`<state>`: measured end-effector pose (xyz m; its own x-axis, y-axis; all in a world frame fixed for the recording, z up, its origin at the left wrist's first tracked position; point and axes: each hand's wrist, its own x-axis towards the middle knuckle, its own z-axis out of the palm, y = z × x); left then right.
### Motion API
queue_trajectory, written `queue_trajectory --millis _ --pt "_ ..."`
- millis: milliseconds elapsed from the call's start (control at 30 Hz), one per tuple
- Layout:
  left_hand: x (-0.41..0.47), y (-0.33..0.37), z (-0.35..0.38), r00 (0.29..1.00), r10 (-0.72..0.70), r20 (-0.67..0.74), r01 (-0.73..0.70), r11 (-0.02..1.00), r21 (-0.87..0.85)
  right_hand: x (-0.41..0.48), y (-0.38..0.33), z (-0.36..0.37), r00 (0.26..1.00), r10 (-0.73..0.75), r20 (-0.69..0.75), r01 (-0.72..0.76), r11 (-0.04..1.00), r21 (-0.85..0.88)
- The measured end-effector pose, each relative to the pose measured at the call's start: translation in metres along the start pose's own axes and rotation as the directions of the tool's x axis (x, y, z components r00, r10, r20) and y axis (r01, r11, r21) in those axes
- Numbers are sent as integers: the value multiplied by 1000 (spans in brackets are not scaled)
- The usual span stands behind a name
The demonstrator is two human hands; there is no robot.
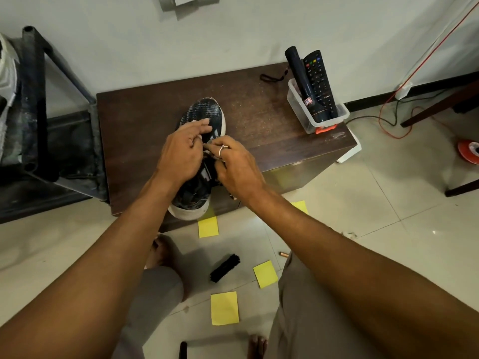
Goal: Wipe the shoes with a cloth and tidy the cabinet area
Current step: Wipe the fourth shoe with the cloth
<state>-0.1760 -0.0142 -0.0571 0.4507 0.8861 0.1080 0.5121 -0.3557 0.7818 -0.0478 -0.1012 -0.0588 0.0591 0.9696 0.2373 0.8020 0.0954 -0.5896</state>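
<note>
Shoe (pixel 204 112) flat on dark cabinet top (pixel 259 112), toe twd wall, white heel poking just past near edge. L hand (pixel 181 154) laid over the upper, fingers mostly straight, resting on mesh, nothing clearly held. R hand (pixel 238 169) w/ ring, fingers curled, pinching at lace/tongue zone of shoe; lace or scrap of cloth between the tips, can't tell. No cloth plainly in view. Prob. a light trainer: soft mesh up front, gives under pressure, so needs steadying while wiped; glossy, stiffer-looking panel at mid/heel, likely slick under a damp cloth. Rubbery sole rim = firmest bit, best place to take hold: clamp round heel or sides of sole w/ one hand, wipe w/ other. Avoid lifting by lace or tongue: floppy, lets shoe swing. Heel overhang + push from toe end = risk of tipping off edge; better slid further in first. Elsewhere: clear plastic bin (pixel 311 117) at cabinet's far right corner w/ torch (pixel 303 81) and remote (pixel 320 81) standing in it; black brush (pixel 225 267) on floor tiles below, among yellow sticky notes (pixel 208 226); dark metal rack (pixel 39 112) just left of cabinet. Tidying part seemingly not yet done.
</note>
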Motion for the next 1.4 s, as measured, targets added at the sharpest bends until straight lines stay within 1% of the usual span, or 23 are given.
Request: queue_trajectory --millis 67,133,200,233,300,333,367,433,500,567,700,733,800,833,867,900,933,1000,1033,1067,1133,1267,1400 --pt "1 -3 0 999 -5 -36 4 1000 -12 -3 -5 6 1000 10 24 -11 999 43" --pt "2 -6 -1 997 -33 -66 28 997 -76 -14 -6 2 992 -59 109 49 995 89" --pt "5 -9 -3 993 -98 -64 85 979 -185 -26 -5 -7 968 -148 202 123 984 131" --pt "5 -10 -4 991 -124 -57 108 969 -223 -28 -3 -11 958 -183 221 156 978 137" --pt "4 -10 -6 989 -142 -32 130 960 -247 -19 2 -13 953 -223 206 214 975 65" --pt "4 -10 -6 989 -145 -19 136 958 -251 -11 4 -10 958 -230 170 233 973 7" --pt "4 -10 -7 989 -146 -12 138 957 -255 -3 4 -6 972 -207 110 212 976 -39" --pt "3 -10 -6 988 -150 -18 141 957 -252 11 2 3 996 -85 -6 85 994 -63" --pt "3 -10 -5 987 -159 -36 145 958 -247 17 -3 7 1000 11 -26 -12 999 -34" --pt "3 -9 -5 984 -170 -47 153 955 -253 10 -7 1 999 23 34 -24 999 30" --pt "4 -5 -3 983 -164 -82 140 962 -236 -29 -16 -19 974 -6 226 -29 988 150" --pt "3 -3 -3 984 -157 -82 136 966 -219 -36 -16 -24 962 12 274 -69 977 200" --pt "-1 3 -2 987 -133 -94 117 981 -152 -38 -11 -34 920 85 383 -214 927 308" --pt "-3 7 -2 988 -102 -112 90 990 -106 -35 -7 -38 899 126 419 -291 887 359" --pt "-3 8 -2 989 -69 -128 63 997 -49 -30 -4 -42 892 178 415 -354 845 400" --pt "-2 10 -1 991 -46 -125 49 998 25 -25 0 -44 902 257 348 -398 809 432" --pt "-1 12 -1 994 -56 -98 66 992 105 -20 3 -43 905 353 236 -423 788 446" --pt "0 19 -2 986 -167 -15 166 961 222 -11 1 -36 871 490 33 -456 781 426" --pt "0 23 -1 974 -226 10 217 945 243 -8 -2 -31 866 500 8 -456 783 423" --pt "0 26 1 967 -255 13 244 938 245 -7 -5 -22 877 480 25 -445 791 421" --pt "-1 28 5 963 -266 -41 269 945 186 -10 -11 -4 886 459 61 -442 797 411" --pt "-2 21 9 935 -311 -167 323 945 45 -23 -14 5 877 467 109 -462 760 457" --pt "-1 19 8 918 -342 -202 350 937 4 -44 -21 2 897 411 164 -435 753 494"
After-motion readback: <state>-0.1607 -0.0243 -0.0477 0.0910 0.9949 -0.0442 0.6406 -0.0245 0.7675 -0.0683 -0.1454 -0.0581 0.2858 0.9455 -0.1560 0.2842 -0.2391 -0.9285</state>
